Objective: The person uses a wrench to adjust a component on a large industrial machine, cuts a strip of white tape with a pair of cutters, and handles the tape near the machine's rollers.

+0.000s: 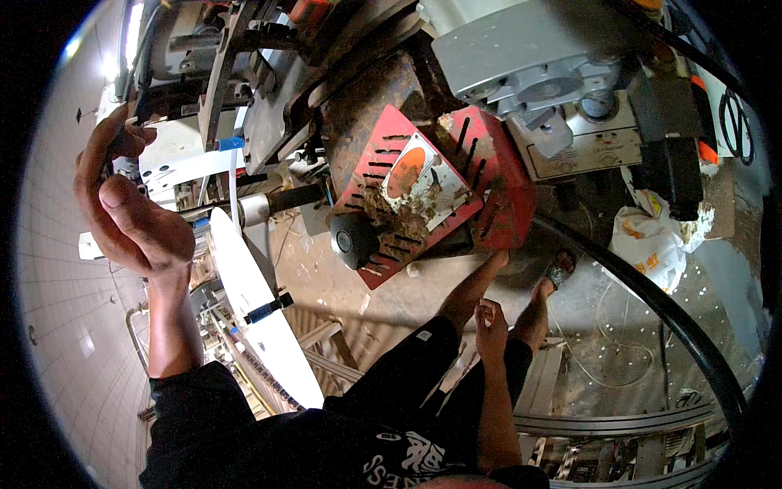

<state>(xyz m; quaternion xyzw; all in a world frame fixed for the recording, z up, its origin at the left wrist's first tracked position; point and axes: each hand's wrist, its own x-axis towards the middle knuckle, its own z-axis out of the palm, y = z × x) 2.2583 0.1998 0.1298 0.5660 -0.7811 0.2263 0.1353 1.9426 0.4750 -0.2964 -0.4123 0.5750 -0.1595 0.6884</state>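
Observation:
My left hand is raised at the left, beside the metal frame of a machine. Its fingers curl inward toward the thumb, around a dark part too hidden to name. My right hand hangs low in front of my legs, with its fingers bent and drawn together. Whether anything small sits in them, I cannot make out. Ahead lies a red slotted metal cover, littered with brownish scraps, with a black round knob at its near left. A white strip crosses the machine close to my left hand.
A grey machine head overhangs the far right, above a metal control box. A thick black hose curves down the right side. A white plastic bag rests on the scrap-strewn floor. A long white rounded panel stands left of my legs.

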